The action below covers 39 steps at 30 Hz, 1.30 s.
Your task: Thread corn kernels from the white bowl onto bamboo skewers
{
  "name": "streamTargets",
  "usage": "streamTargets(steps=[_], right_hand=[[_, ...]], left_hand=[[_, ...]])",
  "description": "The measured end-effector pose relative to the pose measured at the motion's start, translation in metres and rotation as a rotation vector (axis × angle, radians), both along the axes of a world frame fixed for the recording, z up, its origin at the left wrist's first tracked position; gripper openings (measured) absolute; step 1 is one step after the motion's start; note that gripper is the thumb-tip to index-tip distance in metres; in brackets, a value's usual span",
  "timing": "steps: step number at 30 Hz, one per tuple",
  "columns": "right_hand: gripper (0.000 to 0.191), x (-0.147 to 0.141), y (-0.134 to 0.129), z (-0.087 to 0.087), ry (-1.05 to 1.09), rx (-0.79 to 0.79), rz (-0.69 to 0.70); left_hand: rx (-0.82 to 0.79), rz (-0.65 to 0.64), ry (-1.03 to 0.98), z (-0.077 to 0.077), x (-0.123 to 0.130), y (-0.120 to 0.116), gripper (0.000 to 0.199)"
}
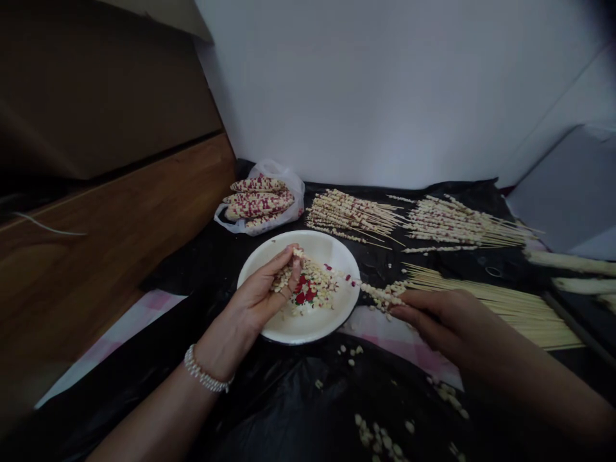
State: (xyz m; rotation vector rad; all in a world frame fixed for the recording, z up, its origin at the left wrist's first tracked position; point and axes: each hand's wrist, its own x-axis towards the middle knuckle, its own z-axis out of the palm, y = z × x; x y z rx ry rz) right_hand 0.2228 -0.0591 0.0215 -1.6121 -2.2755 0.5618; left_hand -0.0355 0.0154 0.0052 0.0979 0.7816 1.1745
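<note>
Black plastic sheet (298, 410) | left hand (255, 295), right hand (433, 317) grip corn skewer (380, 295) | white plate (317, 328) beneath

Dim, soft light; right hand (436, 317) shadowed; edges warped, corners dark.

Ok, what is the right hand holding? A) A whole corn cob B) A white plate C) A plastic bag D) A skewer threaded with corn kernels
D: the right hand holds a wooden skewer threaded with corn kernels, which runs over the white plate toward the left hand.
</note>
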Motion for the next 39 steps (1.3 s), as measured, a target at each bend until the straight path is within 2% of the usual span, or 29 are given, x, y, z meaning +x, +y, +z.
streamTargets(steps=[3, 12, 18, 24, 28, 31, 34, 37, 39], right_hand=[[0.037, -0.004, 0.001, -0.003, 0.004, 0.06, -0.038], [0.036, -0.012, 0.002, -0.009, 0.074, 0.078, -0.036], [0.037, -0.025, -0.001, -0.008, 0.096, 0.094, -0.031], [0.034, -0.027, 0.004, -0.015, 0.037, 0.068, -0.021], [0.029, -0.024, 0.009, -0.021, -0.021, 0.085, -0.059], [0.026, -0.023, 0.009, -0.022, 0.002, 0.158, -0.126], [0.035, -0.026, 0.006, -0.024, -0.091, 0.313, -0.214], [0.035, -0.033, 0.003, -0.025, -0.245, 0.472, -0.187], [0.029, -0.039, 0.001, -0.026, -0.305, 0.511, -0.148]], left_hand=[[-0.006, 0.013, 0.025, -0.001, 0.001, 0.0, 0.017], [0.054, 0.013, 0.122, -0.001, 0.002, -0.002, 0.015], [0.005, -0.007, 0.197, 0.008, 0.013, -0.009, 0.015], [-0.085, -0.014, 0.095, 0.01, 0.015, -0.009, 0.014], [-0.042, -0.049, 0.096, 0.007, 0.012, -0.007, 0.013], [-0.034, -0.051, 0.122, 0.007, 0.011, -0.007, 0.015], [-0.021, -0.051, 0.141, 0.007, 0.014, -0.01, 0.017], [-0.008, -0.103, 0.141, 0.006, 0.019, -0.015, 0.018], [0.002, -0.184, 0.124, 0.006, 0.019, -0.018, 0.019]])
